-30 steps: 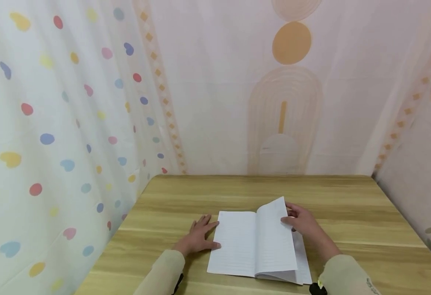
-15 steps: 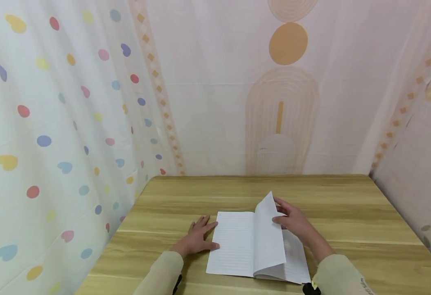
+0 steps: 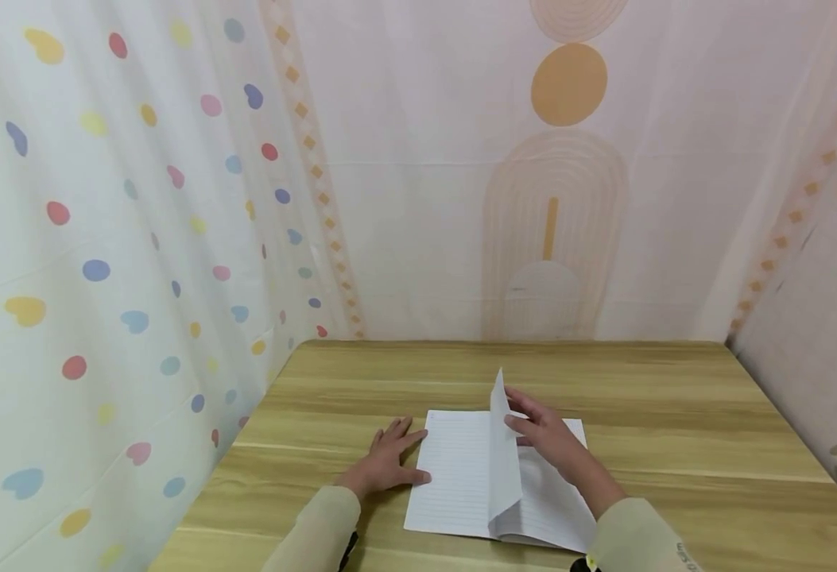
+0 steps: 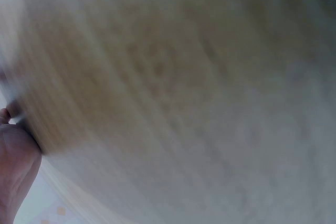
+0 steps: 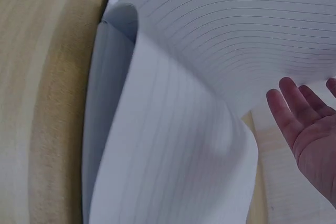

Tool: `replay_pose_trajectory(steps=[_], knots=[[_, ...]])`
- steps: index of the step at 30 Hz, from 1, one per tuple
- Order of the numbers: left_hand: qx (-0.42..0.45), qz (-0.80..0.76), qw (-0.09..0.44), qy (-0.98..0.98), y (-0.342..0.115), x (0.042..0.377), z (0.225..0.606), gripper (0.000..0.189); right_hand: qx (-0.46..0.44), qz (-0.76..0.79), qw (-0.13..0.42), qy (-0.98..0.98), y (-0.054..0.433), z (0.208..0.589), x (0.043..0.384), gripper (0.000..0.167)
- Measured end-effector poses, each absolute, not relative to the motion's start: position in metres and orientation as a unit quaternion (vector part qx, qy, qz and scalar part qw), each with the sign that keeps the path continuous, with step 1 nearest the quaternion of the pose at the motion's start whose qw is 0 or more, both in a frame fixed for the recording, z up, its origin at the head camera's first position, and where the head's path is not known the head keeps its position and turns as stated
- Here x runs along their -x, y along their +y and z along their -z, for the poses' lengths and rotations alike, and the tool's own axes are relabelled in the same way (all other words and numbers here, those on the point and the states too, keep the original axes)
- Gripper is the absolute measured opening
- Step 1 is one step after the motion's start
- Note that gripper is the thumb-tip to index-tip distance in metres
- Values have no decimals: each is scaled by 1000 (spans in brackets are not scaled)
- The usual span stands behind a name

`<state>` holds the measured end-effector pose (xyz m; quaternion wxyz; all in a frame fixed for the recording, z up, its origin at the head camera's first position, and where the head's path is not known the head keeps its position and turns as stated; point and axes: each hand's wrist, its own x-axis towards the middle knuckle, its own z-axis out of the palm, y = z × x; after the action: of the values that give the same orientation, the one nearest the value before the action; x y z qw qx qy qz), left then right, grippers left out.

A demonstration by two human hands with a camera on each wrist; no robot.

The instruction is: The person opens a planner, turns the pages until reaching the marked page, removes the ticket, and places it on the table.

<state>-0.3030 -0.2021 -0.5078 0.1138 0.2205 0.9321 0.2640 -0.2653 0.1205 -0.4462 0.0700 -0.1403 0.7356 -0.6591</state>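
An open notebook (image 3: pixel 454 477) with ruled white pages lies on the wooden table. One leaf (image 3: pixel 505 469) stands nearly upright along its middle fold. My right hand (image 3: pixel 543 433) is at the right side of that leaf, fingers extended and fingertips right at the paper. In the right wrist view the right hand (image 5: pixel 315 135) shows its palm beside a curved ruled page (image 5: pixel 247 35). My left hand (image 3: pixel 385 461) lies spread at the notebook's left edge, its thumb on the page margin. Only part of the left hand (image 4: pixel 18 166) appears in the left wrist view.
The wood-grain table (image 3: pixel 661 397) extends around the notebook. A dotted curtain (image 3: pixel 125 238) hangs on the left, and a pale patterned curtain (image 3: pixel 404 199) stands behind the table's far edge.
The right hand has moved left with the leaf, which has swung from leaning right to nearly upright. More of the right-hand page underneath shows. The left hand has stayed in place.
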Motion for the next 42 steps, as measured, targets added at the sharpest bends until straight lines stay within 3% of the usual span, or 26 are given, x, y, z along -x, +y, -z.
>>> replay_pose_trajectory(steps=[7, 13, 19, 24, 31, 37, 42], knots=[[-221, -262, 111, 933, -201, 303, 509, 82, 173, 588, 30, 790, 102, 460, 261, 54], [-221, -269, 109, 931, -201, 304, 508, 81, 272, 331, -19, 904, 92, 478, 255, 58], [-232, -292, 85, 924, -201, 305, 508, 67, 287, 186, 12, 940, 90, 488, 246, 58], [-223, -326, 93, 914, -203, 305, 507, 49, 286, 169, 14, 943, 89, 489, 243, 55], [-217, -269, 118, 931, -202, 305, 509, 80, 281, 196, 18, 939, 90, 490, 243, 58], [-218, -263, 119, 932, -202, 303, 508, 83, 247, 213, 6, 945, 101, 503, 248, 70], [-225, -258, 119, 932, -201, 302, 505, 82, 199, 236, -8, 951, 119, 506, 250, 70]])
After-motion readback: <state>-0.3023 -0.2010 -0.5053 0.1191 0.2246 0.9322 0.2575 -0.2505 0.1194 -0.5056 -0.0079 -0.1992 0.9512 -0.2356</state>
